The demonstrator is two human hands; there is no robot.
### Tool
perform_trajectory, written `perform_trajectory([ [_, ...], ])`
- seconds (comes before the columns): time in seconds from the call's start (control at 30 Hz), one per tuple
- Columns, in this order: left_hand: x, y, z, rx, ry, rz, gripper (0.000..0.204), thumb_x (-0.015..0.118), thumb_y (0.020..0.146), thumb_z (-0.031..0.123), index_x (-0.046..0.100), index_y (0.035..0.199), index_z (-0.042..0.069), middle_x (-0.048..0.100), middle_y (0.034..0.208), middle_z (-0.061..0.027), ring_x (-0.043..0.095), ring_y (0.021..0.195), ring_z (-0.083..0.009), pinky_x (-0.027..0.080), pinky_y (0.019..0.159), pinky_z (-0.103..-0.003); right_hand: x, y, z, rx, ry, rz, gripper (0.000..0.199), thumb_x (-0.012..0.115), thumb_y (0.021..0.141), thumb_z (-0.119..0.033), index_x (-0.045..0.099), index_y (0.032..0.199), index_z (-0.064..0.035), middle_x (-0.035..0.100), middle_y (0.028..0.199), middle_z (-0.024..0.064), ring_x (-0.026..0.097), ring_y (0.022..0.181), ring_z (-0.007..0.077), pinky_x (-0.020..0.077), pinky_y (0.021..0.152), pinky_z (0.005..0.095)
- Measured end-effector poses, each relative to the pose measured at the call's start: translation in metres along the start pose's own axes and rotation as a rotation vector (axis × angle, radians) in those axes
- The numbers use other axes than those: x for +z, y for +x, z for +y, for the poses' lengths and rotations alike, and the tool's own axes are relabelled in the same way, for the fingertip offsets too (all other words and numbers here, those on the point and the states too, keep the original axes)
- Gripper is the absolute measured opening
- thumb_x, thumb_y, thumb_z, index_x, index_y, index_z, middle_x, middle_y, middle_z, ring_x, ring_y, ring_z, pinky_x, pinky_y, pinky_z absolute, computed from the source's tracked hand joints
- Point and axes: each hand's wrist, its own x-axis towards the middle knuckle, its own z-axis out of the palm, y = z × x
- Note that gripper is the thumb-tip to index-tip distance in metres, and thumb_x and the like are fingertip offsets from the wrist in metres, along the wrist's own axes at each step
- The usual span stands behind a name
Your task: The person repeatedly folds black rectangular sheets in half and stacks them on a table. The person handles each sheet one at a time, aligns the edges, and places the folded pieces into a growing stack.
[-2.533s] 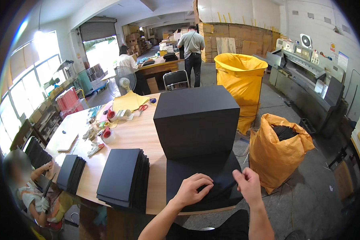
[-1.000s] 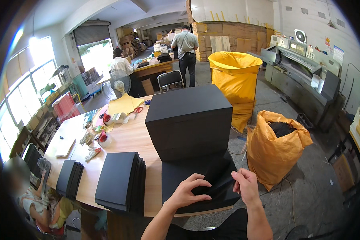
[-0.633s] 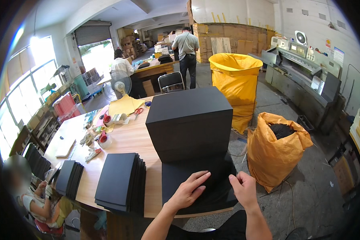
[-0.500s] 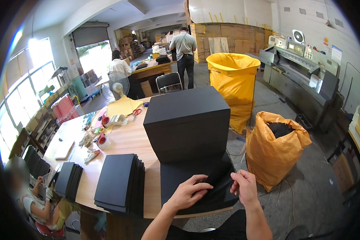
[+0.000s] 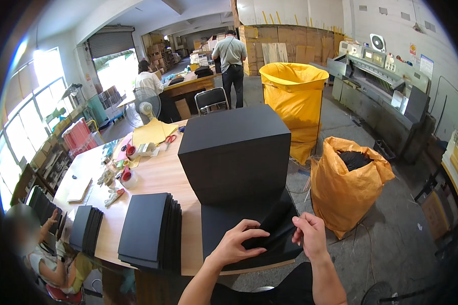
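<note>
Black sheets are lying at five o'clock on the worktop, a block standing at their twelve; the right hand is pinching a raised edge, grip closed; the left hand is curving over them, thumb parted.

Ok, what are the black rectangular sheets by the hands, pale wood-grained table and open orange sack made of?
Black rectangular sheets: probably matte paper or card; dull, the top one curved.
Pale wood-grained table: wood or laminate, smooth; visible grain.
Open orange sack: likely plastic, soft sheen; creased walls.
</note>
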Motion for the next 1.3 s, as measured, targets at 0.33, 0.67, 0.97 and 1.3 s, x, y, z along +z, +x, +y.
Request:
perform_trajectory([
  [0.33,0.001,0.002,0.005,-0.077,-0.097,0.031,0.05,0.093,0.082,0.01,0.081,0.129,0.016,0.064,0.131,-0.015,0.065,0.12,-0.0304,0.054,0.103,-0.038,-0.018,-0.038,0.01,-0.606,-1.049,0.249,0.026,0.08,0.091,-0.02,0.066,0.076,-0.0041,0.071,0.084,0.0128,0.07,0.08,0.032,0.0528,0.073,0.0436],
  [0.67,0.008,0.004,0.017,0.192,0.481,-0.147,0.067,0.089,0.088,0.029,0.066,0.15,0.026,0.061,0.149,-0.0139,0.073,0.117,-0.0299,0.064,0.094,-0.043,-0.015,-0.037,0.049,-0.547,-1.053,-0.474,0.031,0.065,0.101,-0.02,0.074,0.128,-0.0099,0.072,0.129,0.0142,0.058,0.134,0.0336,0.0325,0.122,0.0523],
  [0.97,0.004,0.001,0.013,0.027,0.301,-0.103,0.065,0.086,0.091,0.03,0.063,0.148,0.01,0.072,0.132,-0.0138,0.073,0.117,-0.0315,0.062,0.097,-0.042,-0.041,-0.045,0.028,-0.579,-0.843,0.272,0.014,0.082,0.088,-0.01,0.071,0.088,-0.0013,0.073,0.092,0.0137,0.071,0.088,0.0373,0.0572,0.076,0.0432],
  [1.3,0.003,0.004,0.005,0.098,0.174,0.047,0.051,0.066,0.103,0.007,0.062,0.153,0.019,0.061,0.155,-0.0173,0.072,0.122,-0.0385,0.06,0.102,-0.041,-0.047,-0.018,-0.016,-0.259,-1.468,-0.189,0.053,0.066,0.104,-0.048,0.074,0.075,-0.0048,0.072,0.073,0.0209,0.073,0.073,0.0433,0.058,0.069,0.0527],
])
